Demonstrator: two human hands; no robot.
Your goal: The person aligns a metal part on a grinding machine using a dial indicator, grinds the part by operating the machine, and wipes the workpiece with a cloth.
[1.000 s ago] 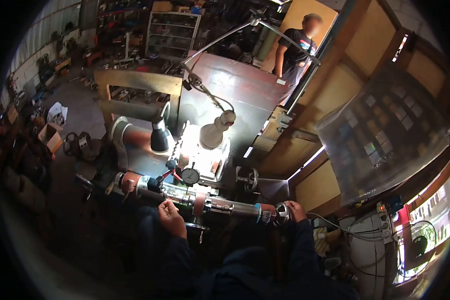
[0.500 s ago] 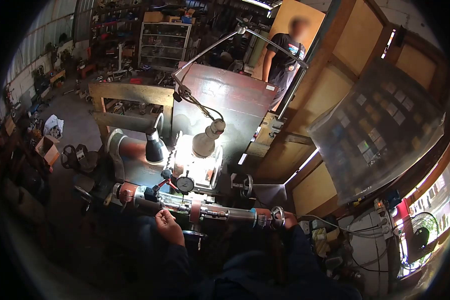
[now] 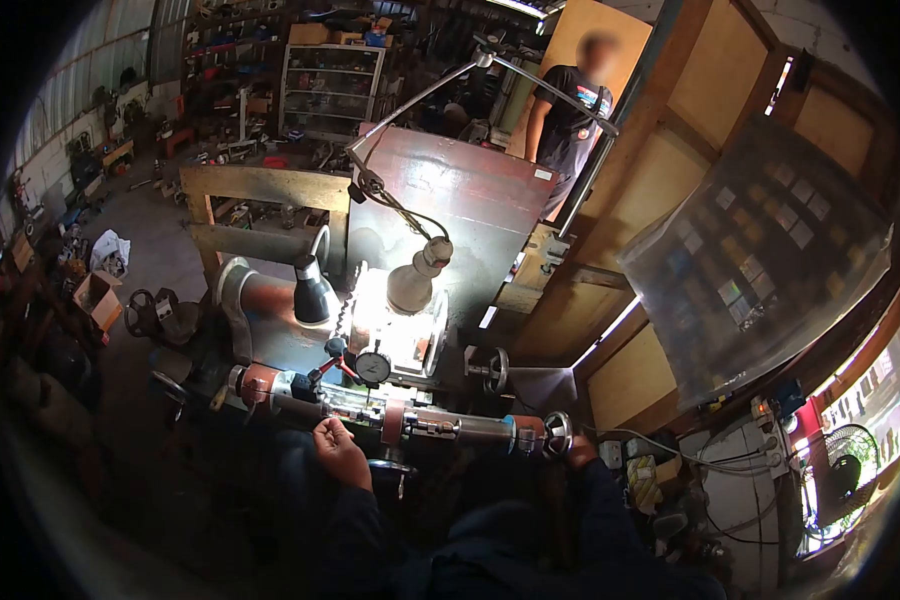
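Note:
My left hand point(image 3: 342, 455) is closed, fingertips pinched together at the front of a grinding machine's work spindle point(image 3: 298, 404); whatever lies between them is too small to make out. Just above it stands a dial gauge point(image 3: 373, 368) on a holder with red arms point(image 3: 328, 372). My right hand point(image 3: 582, 453) is at the rim of the tailstock handwheel point(image 3: 558, 432), closed around its right side, with the fingers partly hidden. Between both hands run a brownish-red block point(image 3: 393, 421) and the metal tailstock barrel point(image 3: 460, 428).
Two lamps, a black one point(image 3: 315, 295) and a bright hanging one point(image 3: 410, 288), hang over the machine. Behind it stands a metal panel point(image 3: 450, 190). A person point(image 3: 570, 115) stands beyond. A fan point(image 3: 845, 470) and cables point(image 3: 710, 462) are at the right.
My right hand has shifted slightly lower along the handwheel's rim. The left hand keeps its pinch in nearly the same place. The whole view has moved a little.

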